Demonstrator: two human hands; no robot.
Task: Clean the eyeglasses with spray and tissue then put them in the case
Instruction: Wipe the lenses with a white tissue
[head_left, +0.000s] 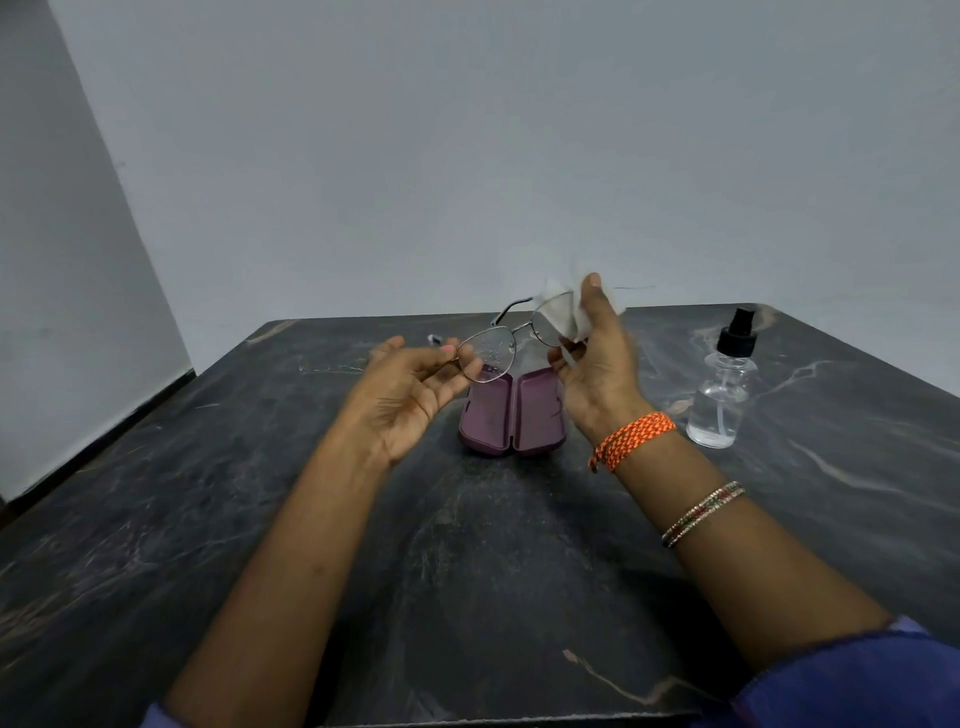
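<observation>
Pinching the eyeglasses (511, 338), the left hand (410, 395) steadies them while the right hand (597, 358) clamps tissue (558, 291) on one lens.

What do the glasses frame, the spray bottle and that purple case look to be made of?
The eyeglasses frame looks like thin metal wire with a slight sheen. The spray bottle seems clear plastic, see-through, with a black pump top. The case appears hard-shelled with a matte purple lining, probably plastic; I cannot tell for sure.
</observation>
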